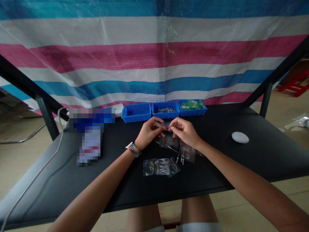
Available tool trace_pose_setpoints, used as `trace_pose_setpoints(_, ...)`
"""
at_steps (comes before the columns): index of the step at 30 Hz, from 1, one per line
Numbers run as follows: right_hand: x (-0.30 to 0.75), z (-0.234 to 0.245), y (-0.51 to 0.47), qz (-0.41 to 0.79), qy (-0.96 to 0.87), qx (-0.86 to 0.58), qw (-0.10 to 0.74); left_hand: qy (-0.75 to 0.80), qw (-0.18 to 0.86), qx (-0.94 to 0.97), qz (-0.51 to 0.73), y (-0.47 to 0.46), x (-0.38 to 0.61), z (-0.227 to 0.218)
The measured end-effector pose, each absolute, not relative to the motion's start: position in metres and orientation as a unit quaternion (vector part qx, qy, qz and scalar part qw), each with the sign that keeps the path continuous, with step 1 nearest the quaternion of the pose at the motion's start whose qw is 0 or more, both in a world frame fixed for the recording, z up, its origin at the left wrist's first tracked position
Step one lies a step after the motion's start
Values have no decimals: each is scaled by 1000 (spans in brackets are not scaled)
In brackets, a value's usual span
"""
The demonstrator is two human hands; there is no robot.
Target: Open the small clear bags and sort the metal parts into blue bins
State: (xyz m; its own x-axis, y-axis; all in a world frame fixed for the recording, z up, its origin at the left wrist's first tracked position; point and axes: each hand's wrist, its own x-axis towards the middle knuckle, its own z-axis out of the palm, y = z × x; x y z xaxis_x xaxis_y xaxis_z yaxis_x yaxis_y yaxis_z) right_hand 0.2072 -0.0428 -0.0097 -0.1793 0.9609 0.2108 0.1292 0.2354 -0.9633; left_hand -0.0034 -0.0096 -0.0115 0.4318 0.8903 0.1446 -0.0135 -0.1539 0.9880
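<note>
My left hand (147, 132) and my right hand (184, 130) meet above the black table (241, 164), fingers pinched together on a small clear plastic bag (167, 127) held between them. Under the hands lie more small clear bags (169, 141) with metal pins inside. Several filled bags (160, 167) lie closer to me, and another bag (187, 153) with loose metal pins (180, 158) sits under my right wrist. A coloured band is on my left wrist.
Three blue trays line the table's back edge: the left one (136, 112), the middle one (166, 110) with metal pins, the right one (192, 107) with green pieces. A white oval object (240, 137) lies at right. A blurred-out item (90, 135) and a white cable (36, 174) are at left.
</note>
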Motion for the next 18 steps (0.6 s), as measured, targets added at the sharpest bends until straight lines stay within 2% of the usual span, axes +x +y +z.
trace_pose_setpoints(18, 209, -10, -41, 406, -641, -445, 475, 336, 540, 647, 421, -10, -5, -11)
